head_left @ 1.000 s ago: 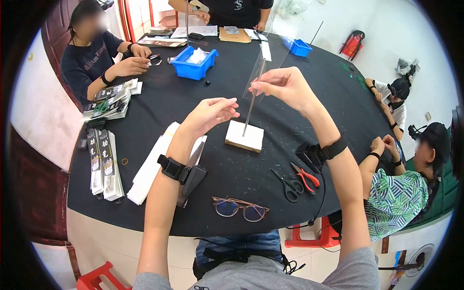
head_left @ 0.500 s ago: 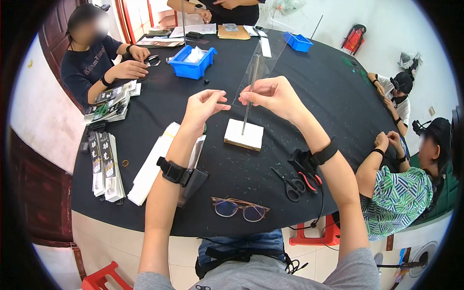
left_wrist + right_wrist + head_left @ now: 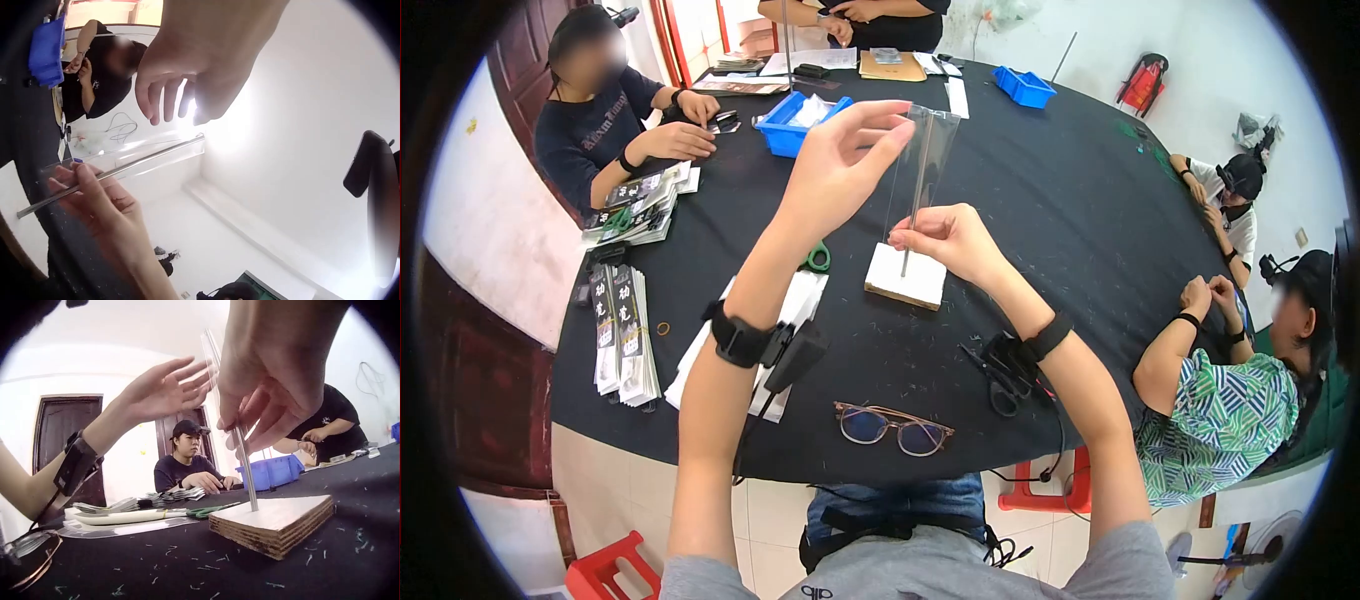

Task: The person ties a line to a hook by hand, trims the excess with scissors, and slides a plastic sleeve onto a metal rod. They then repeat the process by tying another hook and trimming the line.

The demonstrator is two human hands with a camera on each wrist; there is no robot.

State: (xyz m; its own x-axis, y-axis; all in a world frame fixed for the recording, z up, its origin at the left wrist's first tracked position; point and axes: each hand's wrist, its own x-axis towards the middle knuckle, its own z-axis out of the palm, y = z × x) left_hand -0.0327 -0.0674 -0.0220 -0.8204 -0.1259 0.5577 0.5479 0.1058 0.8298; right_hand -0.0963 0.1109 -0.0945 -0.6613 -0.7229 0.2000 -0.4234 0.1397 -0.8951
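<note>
A thin metal rod point(image 3: 248, 481) stands upright from a white-topped layered block point(image 3: 905, 283) on the black-covered table. Over the rod hangs a clear plastic sleeve point(image 3: 940, 155), its end level with the rod's tip. Low down, a little above the block, my right hand point(image 3: 950, 240) pinches the sleeve against the rod between thumb and fingers. My left hand point(image 3: 835, 180) is raised beside the rod's top, fingers loosely bent. In the left wrist view those fingers hang just above the sleeve's end and hold nothing.
Eyeglasses point(image 3: 892, 428) lie near the table's front edge, black-handled scissors point(image 3: 1003, 398) to their right. Left of the block are green-handled scissors point(image 3: 819, 258) and banded printed packets point(image 3: 625, 335). Blue bins point(image 3: 778, 135) stand farther back; other people sit around the table.
My right hand has slid down the rod toward the block, and the sleeve has come down over the rod with it. My left hand has risen from low beside the rod to its top.
</note>
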